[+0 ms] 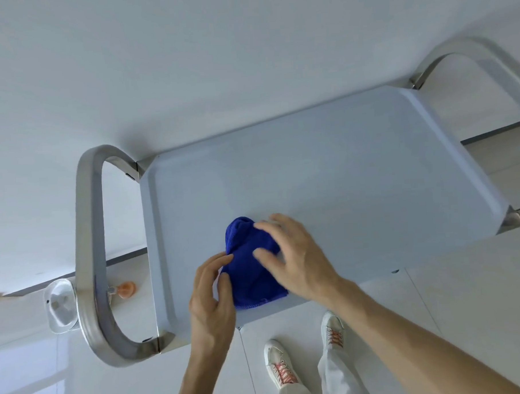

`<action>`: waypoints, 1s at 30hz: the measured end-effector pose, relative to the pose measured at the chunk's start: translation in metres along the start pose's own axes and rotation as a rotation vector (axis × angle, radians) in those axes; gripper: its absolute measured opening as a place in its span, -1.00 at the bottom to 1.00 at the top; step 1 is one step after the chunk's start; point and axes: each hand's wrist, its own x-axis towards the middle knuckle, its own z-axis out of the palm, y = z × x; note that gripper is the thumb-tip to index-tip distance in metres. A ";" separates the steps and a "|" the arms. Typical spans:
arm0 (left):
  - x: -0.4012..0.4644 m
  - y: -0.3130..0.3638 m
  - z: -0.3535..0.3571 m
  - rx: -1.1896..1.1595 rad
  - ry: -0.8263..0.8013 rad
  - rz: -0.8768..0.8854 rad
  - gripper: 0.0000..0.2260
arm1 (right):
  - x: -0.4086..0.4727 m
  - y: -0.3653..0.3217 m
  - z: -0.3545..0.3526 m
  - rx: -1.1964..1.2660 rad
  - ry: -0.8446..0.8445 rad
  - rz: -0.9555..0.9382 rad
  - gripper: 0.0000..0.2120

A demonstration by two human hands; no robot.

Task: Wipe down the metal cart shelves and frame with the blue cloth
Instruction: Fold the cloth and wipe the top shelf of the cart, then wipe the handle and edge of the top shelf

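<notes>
The blue cloth [250,268] lies bunched on the near part of the cart's pale top shelf [341,175]. My right hand [291,255] rests on the cloth's right side with spread fingers, its fingertips blurred. My left hand [212,294] touches the cloth's left edge, fingers loosely bent beside it. Steel loop handles stand at both ends of the cart: the left handle [90,258] and the right handle [473,56].
The cart stands against a white wall on a glossy white tiled floor. A clear plastic piece [61,306] and a small orange object [127,289] lie on the floor by the left handle. My two white shoes [281,362] are just below the shelf's near edge.
</notes>
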 end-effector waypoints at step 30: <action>-0.012 0.220 0.155 0.031 -0.465 -0.107 -0.78 | -0.072 0.124 -0.360 0.232 0.473 0.456 -0.61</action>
